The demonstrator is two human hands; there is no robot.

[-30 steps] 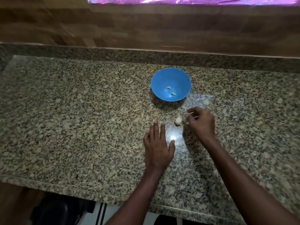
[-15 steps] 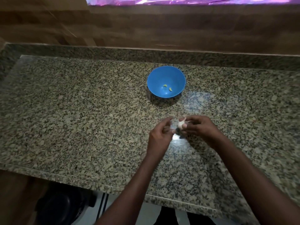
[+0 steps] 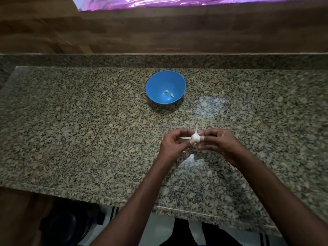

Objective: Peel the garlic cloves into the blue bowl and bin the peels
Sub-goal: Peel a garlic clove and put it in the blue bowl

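**Holding a garlic bulb over a speckled stone bench**

Spanning the whole view: a polished granite bench [image 3: 74, 132], flecked tan, grey and black, with a low upstand of the same stone along the back edge. Behind it, a brown wood-grain wall [image 3: 177, 31] and a shiny purple strip [image 3: 159, 1] at the top. Glare patches on the stone toward the right. Toward the back edge, a round, smooth blue bowl [image 3: 166, 87] with two small pale-yellow cloves [image 3: 169, 93] inside. Nearer the front edge, held above the stone, a white papery garlic bulb [image 3: 195, 136], stem tip up, pinched between left hand [image 3: 174, 144] and right hand [image 3: 218, 142], fingers of both curled around it.
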